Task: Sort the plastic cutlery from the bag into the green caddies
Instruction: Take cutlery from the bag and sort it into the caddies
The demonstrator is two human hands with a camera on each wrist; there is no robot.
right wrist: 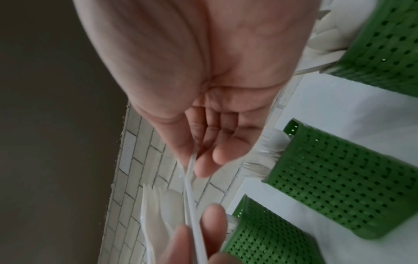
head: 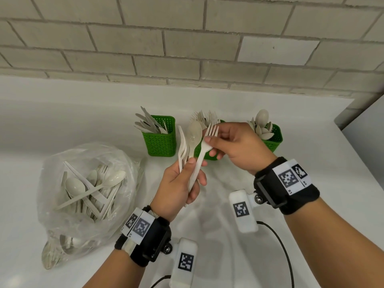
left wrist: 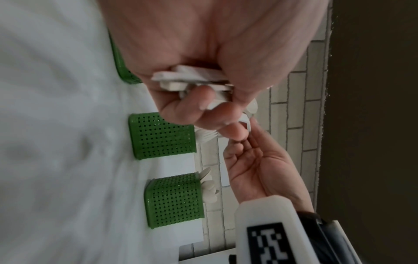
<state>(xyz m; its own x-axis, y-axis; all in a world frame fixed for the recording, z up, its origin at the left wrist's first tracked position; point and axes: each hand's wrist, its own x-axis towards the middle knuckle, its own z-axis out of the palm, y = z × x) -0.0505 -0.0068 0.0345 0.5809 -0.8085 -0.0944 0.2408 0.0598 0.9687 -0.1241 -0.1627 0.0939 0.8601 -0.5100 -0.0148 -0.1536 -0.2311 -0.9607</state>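
Two wrists strapped with black marker-tagged camera bands (head: 286,183) worked over a white counter (head: 270,204).

The left hand (head: 178,188) clutched a mixed bunch of beige plastic cutlery (head: 190,146); the right hand (head: 239,146) pinched one pale plastic fork (head: 204,148) at its neck between thumb and fingers. Three green perforated caddies (head: 160,142) already stood partly filled, while the clear plastic bag (head: 87,190) held plenty more.

The only marks are black-and-white square code tags. Two sit on the left wristband (head: 138,225), and one on the white camera block (head: 185,261) at 5 o'clock from it. Two more sit on the right wristband (head: 292,176), with tiny print along the label's edge, too small to read. One is on the right camera block (head: 241,208). No brands or words are legible.
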